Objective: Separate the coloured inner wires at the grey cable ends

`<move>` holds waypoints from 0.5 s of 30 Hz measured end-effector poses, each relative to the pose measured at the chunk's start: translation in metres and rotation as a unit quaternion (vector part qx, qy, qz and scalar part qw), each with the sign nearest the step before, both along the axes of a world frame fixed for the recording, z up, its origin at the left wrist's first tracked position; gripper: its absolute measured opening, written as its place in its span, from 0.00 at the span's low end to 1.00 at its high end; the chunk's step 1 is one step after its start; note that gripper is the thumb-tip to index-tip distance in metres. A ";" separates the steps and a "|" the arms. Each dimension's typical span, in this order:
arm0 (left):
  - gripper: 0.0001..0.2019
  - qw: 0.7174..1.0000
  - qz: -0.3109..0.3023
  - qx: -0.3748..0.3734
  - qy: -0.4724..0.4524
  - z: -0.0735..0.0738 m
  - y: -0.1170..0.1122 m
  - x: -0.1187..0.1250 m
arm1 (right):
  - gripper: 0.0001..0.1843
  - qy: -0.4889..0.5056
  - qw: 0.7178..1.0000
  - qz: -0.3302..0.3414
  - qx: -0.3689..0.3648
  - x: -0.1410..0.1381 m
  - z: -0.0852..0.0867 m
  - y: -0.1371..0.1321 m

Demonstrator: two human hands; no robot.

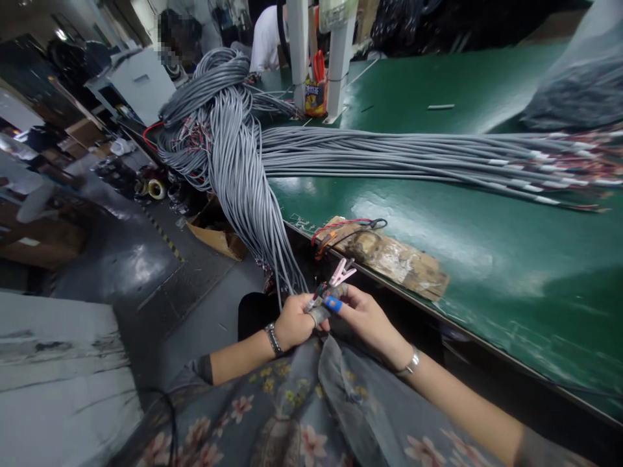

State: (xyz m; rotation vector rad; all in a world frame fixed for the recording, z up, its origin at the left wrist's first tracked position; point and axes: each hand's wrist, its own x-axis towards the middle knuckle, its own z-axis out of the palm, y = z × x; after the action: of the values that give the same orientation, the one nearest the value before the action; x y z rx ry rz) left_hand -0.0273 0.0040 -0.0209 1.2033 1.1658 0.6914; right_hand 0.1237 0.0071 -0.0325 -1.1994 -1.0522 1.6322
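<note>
My left hand (296,322), with tape around its thumb, is closed on the end of a grey cable, where short coloured wires (318,292) stick out. Right beside it, my right hand (363,316) pinches at the same wires, with blue tape on its thumb and wrapping on a finger; the fingertips hide the exact grip. A pale pink clothespin (342,272) shows just past the right fingers, at the bench edge. From the left hand, grey cables (248,188) rise to a thick heap hanging over the corner of the bench.
On the green bench (487,259) lie a tape-covered wooden block (389,255) with red and black leads, and a long row of grey cables (389,152) with stripped ends. An orange-handled tool stands in a holder (315,97) by white posts. An open cardboard box (217,233) sits below. Other people are behind.
</note>
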 end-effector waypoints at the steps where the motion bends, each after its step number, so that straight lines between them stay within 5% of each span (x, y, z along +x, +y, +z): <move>1: 0.17 1.000 -0.001 -0.001 0.001 -0.001 0.000 0.000 | 0.23 -0.003 1.000 -0.006 0.001 -0.001 -0.001 0.000; 15: 0.23 0.998 0.041 -0.037 -0.022 0.009 -0.003 0.003 | 0.23 0.102 0.991 -0.060 -0.068 -0.012 -0.003 -0.004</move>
State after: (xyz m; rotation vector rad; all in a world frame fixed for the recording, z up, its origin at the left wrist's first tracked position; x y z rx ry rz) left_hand -0.0247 0.0013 -0.0120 1.0777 1.1988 0.7278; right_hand 0.1121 0.0032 -0.0359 -1.1319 -0.7367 1.7134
